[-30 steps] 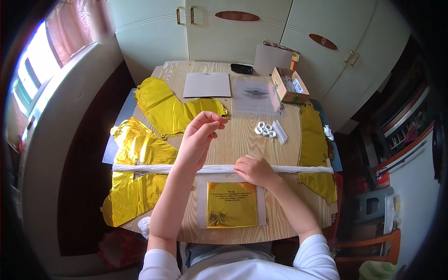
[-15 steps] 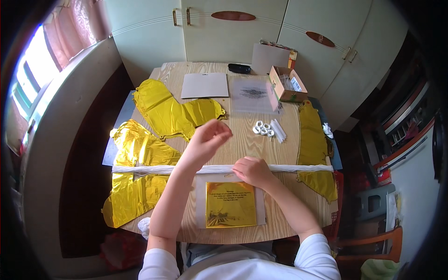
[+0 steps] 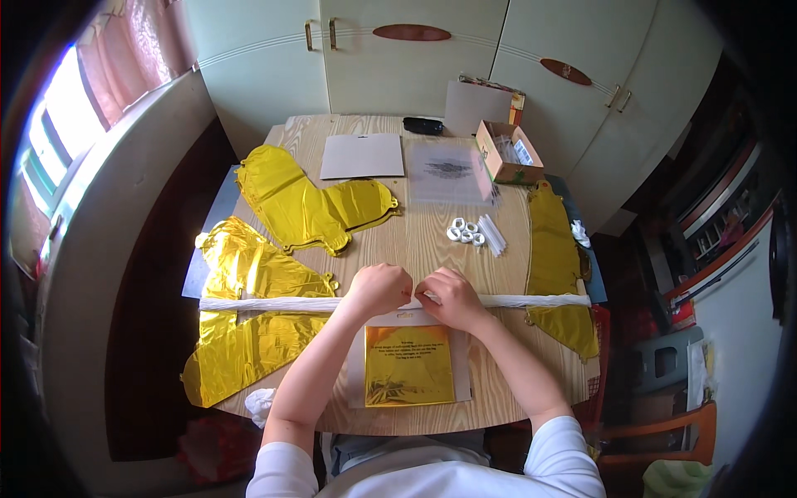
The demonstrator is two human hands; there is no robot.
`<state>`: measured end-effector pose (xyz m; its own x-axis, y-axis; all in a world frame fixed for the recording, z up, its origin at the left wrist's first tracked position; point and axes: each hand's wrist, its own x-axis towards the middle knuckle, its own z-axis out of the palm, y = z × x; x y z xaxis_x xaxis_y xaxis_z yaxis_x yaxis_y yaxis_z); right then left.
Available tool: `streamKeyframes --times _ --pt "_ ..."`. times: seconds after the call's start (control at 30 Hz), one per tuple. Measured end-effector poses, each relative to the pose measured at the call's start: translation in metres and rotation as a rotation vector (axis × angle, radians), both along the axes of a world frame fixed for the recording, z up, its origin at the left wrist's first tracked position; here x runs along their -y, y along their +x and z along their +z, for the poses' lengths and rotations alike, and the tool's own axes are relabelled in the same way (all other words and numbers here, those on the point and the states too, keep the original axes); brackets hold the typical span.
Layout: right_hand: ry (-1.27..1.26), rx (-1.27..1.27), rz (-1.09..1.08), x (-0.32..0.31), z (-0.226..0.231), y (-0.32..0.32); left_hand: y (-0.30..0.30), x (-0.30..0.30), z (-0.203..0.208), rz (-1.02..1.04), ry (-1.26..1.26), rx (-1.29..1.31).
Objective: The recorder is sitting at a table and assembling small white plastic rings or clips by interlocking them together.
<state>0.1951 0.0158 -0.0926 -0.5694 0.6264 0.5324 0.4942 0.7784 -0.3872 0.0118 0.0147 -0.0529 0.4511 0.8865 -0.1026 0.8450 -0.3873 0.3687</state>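
Here, had the left hand [image 3: 380,290] rounded into a loose fist and the right hand [image 3: 449,297] bent with curled fingers, just beside each other over a long, slim bundle [image 3: 531,300] of white, stringlike strands. Could not see the fingertips clearly, so could not tell a grip from a touch in either case. Found the bundle stretched straight across the wood-grained surface [image 3: 398,249], laid over crinkled, mirror-bright gold foil [image 3: 249,261] at the left and a smoother, duller gold piece [image 3: 552,241] at the right. Saw, nearer the body, a square, glossy gold packet [image 3: 409,361] on a pale backing card [image 3: 357,390]. Noticed farther off a flat, bent gold foil shape [image 3: 307,199], a smooth pale card [image 3: 363,158], a filmy clear sheet [image 3: 432,184], small white rings [image 3: 465,233] beside slender translucent tubes [image 3: 492,236], and an open cardboard box [image 3: 519,173].
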Motion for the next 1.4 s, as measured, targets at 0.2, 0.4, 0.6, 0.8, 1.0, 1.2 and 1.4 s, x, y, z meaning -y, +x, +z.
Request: streamKeyframes --times 0.2,0.4,0.6,0.8,1.0,1.2,1.4 --pt "-0.269 -0.093 -0.039 0.001 0.012 0.003 -0.006 -0.005 -0.010 -0.007 -0.086 -0.097" --pt "-0.549 -0.317 -0.008 -0.001 0.037 0.015 -0.011 0.000 -0.003 -0.051 0.051 0.035" --pt "-0.594 -0.285 0.006 -0.001 0.076 0.017 -0.001 0.004 0.042 -0.075 0.008 0.694" --pt "-0.964 -0.682 0.470 -0.001 0.085 -0.005 0.007 0.011 0.044 -0.078 0.005 1.193" --pt "-1.164 -0.840 0.503 0.006 0.076 -0.010 0.000 0.006 0.037 0.085 -0.313 1.561" --pt "-0.864 -0.453 0.173 -0.004 0.061 -0.006 -0.003 0.015 0.074 0.241 -0.521 1.935" --pt "-0.624 -0.772 0.302 0.010 0.082 0.009 -0.008 0.010 0.051 -0.028 0.294 0.719"
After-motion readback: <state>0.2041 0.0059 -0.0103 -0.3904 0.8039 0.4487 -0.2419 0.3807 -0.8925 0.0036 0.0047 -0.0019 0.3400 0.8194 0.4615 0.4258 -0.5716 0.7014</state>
